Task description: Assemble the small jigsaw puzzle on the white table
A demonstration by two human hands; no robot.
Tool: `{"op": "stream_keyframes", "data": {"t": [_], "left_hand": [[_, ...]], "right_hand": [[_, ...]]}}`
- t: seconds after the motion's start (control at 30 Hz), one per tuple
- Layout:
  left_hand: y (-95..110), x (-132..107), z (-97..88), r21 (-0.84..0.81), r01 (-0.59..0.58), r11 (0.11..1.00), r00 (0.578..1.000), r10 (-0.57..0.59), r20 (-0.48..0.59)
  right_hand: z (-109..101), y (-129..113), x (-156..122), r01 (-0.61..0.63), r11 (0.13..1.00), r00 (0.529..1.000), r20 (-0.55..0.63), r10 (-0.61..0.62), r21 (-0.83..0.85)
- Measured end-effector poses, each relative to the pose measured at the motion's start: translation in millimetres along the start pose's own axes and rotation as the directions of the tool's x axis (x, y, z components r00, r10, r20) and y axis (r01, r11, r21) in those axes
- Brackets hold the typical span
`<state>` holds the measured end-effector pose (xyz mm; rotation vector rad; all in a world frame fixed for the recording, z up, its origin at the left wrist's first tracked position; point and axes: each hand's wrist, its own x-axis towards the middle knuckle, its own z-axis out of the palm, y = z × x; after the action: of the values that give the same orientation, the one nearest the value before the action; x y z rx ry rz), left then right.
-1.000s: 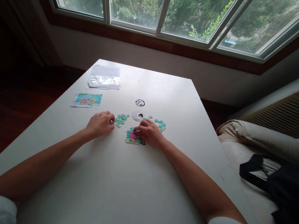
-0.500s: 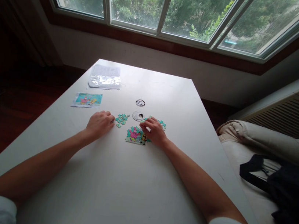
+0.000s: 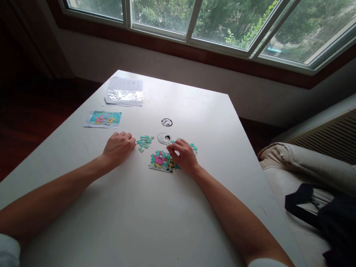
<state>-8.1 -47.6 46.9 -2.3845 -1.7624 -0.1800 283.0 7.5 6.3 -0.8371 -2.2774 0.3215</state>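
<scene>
A partly assembled jigsaw puzzle (image 3: 160, 162) with pink, yellow and turquoise cartoon figures lies flat on the white table (image 3: 140, 216). Over its upper right part is my right hand (image 3: 184, 155), thumb and forefinger pinched together. Whatever sits between those fingertips is too small to make out. My left hand (image 3: 119, 148) rests on the table with its fingers curled in, just left of a loose cluster of turquoise puzzle pieces (image 3: 144, 142). More turquoise pieces (image 3: 193, 147) lie behind my right hand, partly hidden by it.
A printed reference picture (image 3: 105, 119) lies at the left, with a clear plastic sleeve of papers (image 3: 125, 91) behind it. Two round items, a silvery disc (image 3: 166, 122) and a ring-like lid (image 3: 164, 138), are beyond the puzzle. A sofa (image 3: 278, 174) with a black bag (image 3: 347, 223) stands right of the table.
Both hands hold nearly the same places and poses. The whole view has shifted very slightly; the puzzle and loose pieces show no clear movement.
</scene>
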Motion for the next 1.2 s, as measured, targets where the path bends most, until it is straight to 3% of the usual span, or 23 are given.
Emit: {"op": "stream_keyframes", "data": {"t": [0.2,0.33,0.4,0.5,0.63,0.77,0.93,1.2], "left_hand": [[-5.3,3.3,3.9,0.047,0.034,0.998,0.999,-0.034,-0.013],[-5.9,4.9,10.7,-0.162,0.102,0.982,0.994,-0.108,-0.027],[-2.5,5.4,14.7,-0.361,0.123,0.924,0.991,-0.135,-0.007],[5.1,6.3,18.5,-0.622,0.142,0.770,0.988,-0.150,0.039],[14.1,6.5,19.3,-0.785,0.110,0.610,0.990,-0.133,0.035],[20.0,5.9,19.7,-0.830,0.054,0.555,0.995,-0.096,0.000],[28.5,4.0,19.5,-0.871,0.070,0.486,0.995,-0.099,0.025],[41.8,-3.1,19.2,-0.868,0.014,0.496,0.999,-0.042,-0.008]], "right_hand": [[-0.5,-1.3,-0.1,-0.007,1.000,1.000,-0.006,0.008,0.019],[0.7,-0.7,-0.2,-0.017,1.000,1.000,-0.007,0.017,0.021],[1.5,-0.1,-0.2,-0.024,0.999,1.000,-0.004,0.024,0.030],[2.2,0.2,0.0,-0.022,0.999,1.000,-0.003,0.022,0.046],[2.3,-2.5,0.9,-0.010,0.999,1.000,0.006,0.010,0.053],[3.0,-7.7,2.4,-0.014,0.999,1.000,0.019,0.013,0.041],[2.1,-16.9,5.3,-0.004,0.998,1.000,0.031,0.001,0.066],[2.0,-34.1,7.4,0.008,0.967,0.996,0.079,-0.029,0.254]]}}
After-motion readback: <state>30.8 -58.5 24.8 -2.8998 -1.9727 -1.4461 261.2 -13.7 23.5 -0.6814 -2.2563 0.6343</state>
